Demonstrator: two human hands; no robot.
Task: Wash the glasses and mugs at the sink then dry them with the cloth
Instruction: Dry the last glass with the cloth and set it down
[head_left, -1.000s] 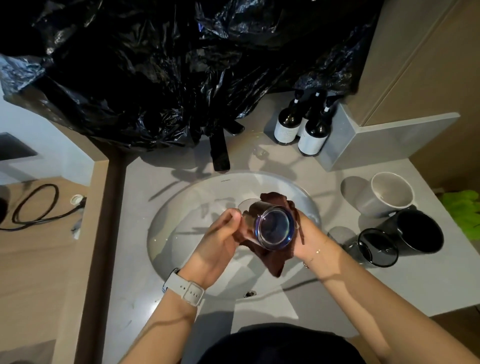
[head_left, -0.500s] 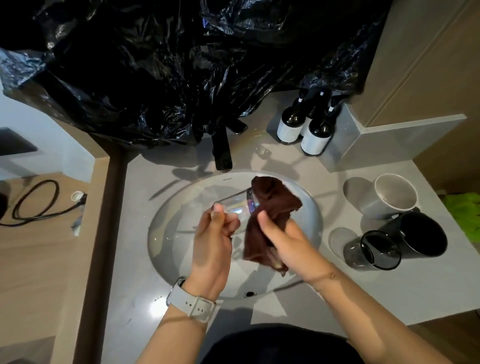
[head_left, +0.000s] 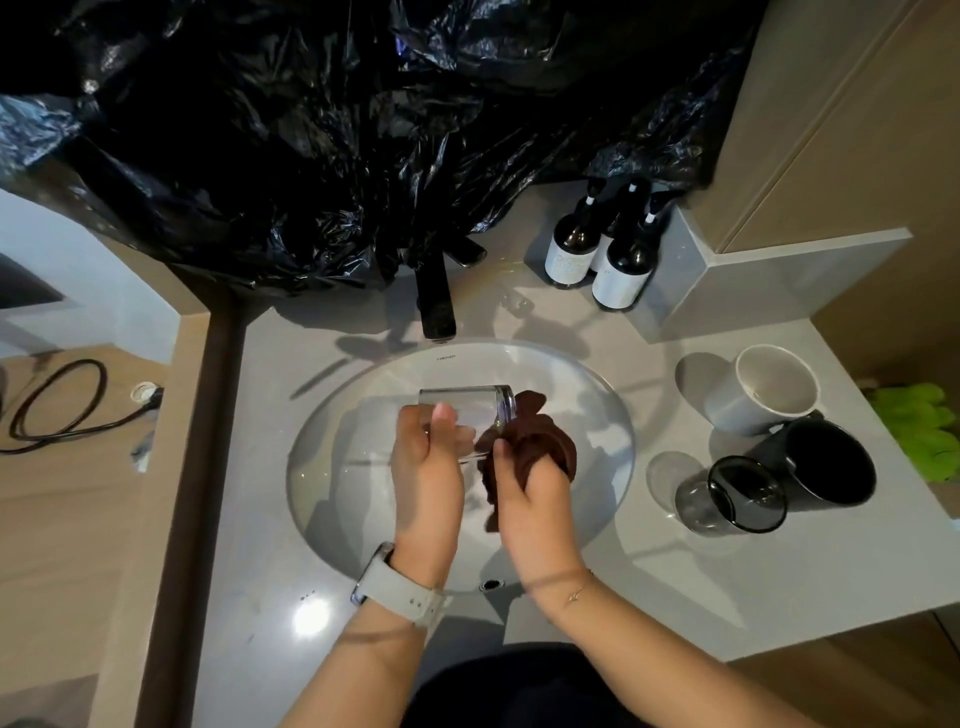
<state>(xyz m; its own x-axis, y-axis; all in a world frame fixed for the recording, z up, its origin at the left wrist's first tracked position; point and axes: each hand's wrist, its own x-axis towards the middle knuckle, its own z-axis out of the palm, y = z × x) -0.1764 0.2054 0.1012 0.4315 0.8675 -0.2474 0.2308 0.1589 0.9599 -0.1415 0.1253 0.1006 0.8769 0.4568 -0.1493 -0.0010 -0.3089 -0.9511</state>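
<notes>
Right, my left hand (head_left: 427, 467) grips the clear glass (head_left: 466, 415) over the sink (head_left: 613, 415), right hand (head_left: 530, 493) clutching the cloth (head_left: 540, 441); drying underway, two mugs (head_left: 769, 389) and the dark glass (head_left: 727, 501) wait at the desk's right edge.

I see a dim indoor view lit from above, with one bright glare spot on the glossy grey stone countertop (head_left: 310, 618). Soft shadows spread beside objects, the crumpled black plastic sheet (head_left: 332, 130) glints, and wide-angle distortion bends the edges.
</notes>
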